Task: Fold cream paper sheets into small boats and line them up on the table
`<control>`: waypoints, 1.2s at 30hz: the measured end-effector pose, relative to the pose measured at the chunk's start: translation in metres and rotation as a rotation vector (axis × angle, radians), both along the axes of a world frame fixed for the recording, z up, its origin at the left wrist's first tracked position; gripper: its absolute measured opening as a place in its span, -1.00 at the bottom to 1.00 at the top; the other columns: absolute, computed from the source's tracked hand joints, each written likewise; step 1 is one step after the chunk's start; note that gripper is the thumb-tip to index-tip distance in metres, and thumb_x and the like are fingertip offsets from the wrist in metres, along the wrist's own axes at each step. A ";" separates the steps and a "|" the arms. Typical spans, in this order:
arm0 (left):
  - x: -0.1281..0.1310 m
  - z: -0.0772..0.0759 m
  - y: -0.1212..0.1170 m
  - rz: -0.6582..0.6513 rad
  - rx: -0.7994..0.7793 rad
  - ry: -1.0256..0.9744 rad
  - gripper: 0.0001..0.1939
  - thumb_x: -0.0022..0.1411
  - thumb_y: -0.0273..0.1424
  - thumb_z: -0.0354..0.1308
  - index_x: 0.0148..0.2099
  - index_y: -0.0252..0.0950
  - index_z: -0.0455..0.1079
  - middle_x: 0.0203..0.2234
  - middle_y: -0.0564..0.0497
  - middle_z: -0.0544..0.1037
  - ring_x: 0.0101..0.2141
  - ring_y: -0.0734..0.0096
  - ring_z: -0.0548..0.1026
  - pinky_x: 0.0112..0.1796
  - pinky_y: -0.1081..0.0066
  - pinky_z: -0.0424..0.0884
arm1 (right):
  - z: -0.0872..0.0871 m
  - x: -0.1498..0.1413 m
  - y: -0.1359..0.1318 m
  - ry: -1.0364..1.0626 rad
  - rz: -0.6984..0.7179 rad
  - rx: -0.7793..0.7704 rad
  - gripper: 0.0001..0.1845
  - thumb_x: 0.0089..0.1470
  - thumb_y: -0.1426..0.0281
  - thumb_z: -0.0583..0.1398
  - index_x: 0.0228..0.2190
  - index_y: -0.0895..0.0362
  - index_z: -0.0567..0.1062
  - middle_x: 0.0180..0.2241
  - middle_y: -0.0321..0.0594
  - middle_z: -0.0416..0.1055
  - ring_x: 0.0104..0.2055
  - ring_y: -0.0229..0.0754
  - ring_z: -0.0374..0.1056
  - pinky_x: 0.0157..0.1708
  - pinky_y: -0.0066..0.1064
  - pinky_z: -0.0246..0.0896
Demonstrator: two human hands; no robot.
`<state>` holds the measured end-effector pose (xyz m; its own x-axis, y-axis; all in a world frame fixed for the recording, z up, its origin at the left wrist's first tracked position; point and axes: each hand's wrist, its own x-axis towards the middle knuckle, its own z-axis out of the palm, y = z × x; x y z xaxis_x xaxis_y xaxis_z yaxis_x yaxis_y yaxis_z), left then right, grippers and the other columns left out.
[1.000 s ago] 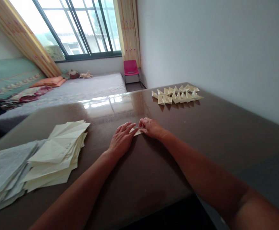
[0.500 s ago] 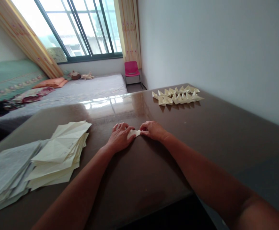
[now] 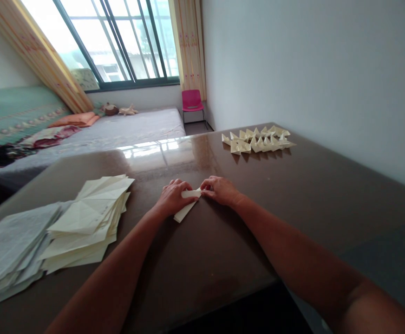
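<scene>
A small folded cream paper lies on the brown glossy table between my hands. One narrow strip of it points down and left toward me, while another part runs under my left fingers. My left hand presses on the paper, its thumb stretched across the folded part. My right hand pinches the paper's right corner between thumb and bent fingers. Part of the paper is hidden by the left hand.
To the left lie a stack of creased cream sheets and a pile of greyish sheets. Folded paper pieces with pointed tips stand in rows at the far right. Beyond the table are a bed and a pink chair.
A strip of the paper now sticks out toward me below the left thumb, where only a small flat piece showed before. The right hand has shifted slightly left while pinching the corner.
</scene>
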<state>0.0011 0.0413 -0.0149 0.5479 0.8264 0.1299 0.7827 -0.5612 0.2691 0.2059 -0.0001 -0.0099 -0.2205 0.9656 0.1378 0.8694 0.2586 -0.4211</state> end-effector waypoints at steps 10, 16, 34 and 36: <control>0.003 -0.005 -0.004 -0.035 -0.029 -0.201 -0.75 0.07 -0.18 0.18 -0.26 -0.21 0.43 -0.31 0.05 0.52 -0.25 0.31 0.46 -0.22 0.37 0.35 | -0.003 0.001 0.006 0.082 0.087 -0.004 -0.79 0.08 0.26 0.21 -0.26 0.01 0.60 -0.23 -0.26 0.48 -0.25 -0.27 0.39 -0.24 -0.52 0.17; 0.001 -0.002 -0.006 -0.059 -0.036 -0.266 -0.79 0.08 -0.21 0.19 -0.27 -0.21 0.46 -0.33 0.06 0.51 -0.29 0.35 0.46 -0.22 0.39 0.35 | 0.002 0.003 0.003 0.098 0.147 -0.029 -0.82 0.08 0.30 0.18 -0.31 0.06 0.57 -0.35 -0.29 0.52 -0.32 -0.27 0.38 -0.30 -0.52 0.15; -0.004 0.002 -0.013 -0.161 0.032 -0.270 -0.81 0.16 -0.26 0.15 -0.19 -0.18 0.48 -0.29 0.07 0.57 -0.25 0.34 0.49 -0.15 0.38 0.33 | 0.003 0.013 0.004 0.371 0.101 -0.170 -0.70 -0.14 0.47 0.31 -0.26 0.16 0.45 -0.34 -0.30 0.45 -0.40 -0.36 0.32 -0.41 -0.56 0.18; -0.004 0.003 -0.014 -0.177 0.027 -0.273 -0.82 0.17 -0.28 0.15 -0.19 -0.18 0.48 -0.27 0.08 0.57 -0.24 0.36 0.50 -0.16 0.40 0.33 | 0.004 0.010 0.003 0.371 0.096 -0.150 -0.81 -0.10 0.46 0.29 -0.34 0.17 0.49 -0.38 -0.29 0.46 -0.42 -0.35 0.32 -0.42 -0.56 0.17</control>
<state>-0.0027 0.0276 -0.0122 0.6248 0.7154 0.3128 0.5730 -0.6923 0.4386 0.2161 0.0033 -0.0062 -0.2720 0.9586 0.0838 0.6266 0.2426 -0.7406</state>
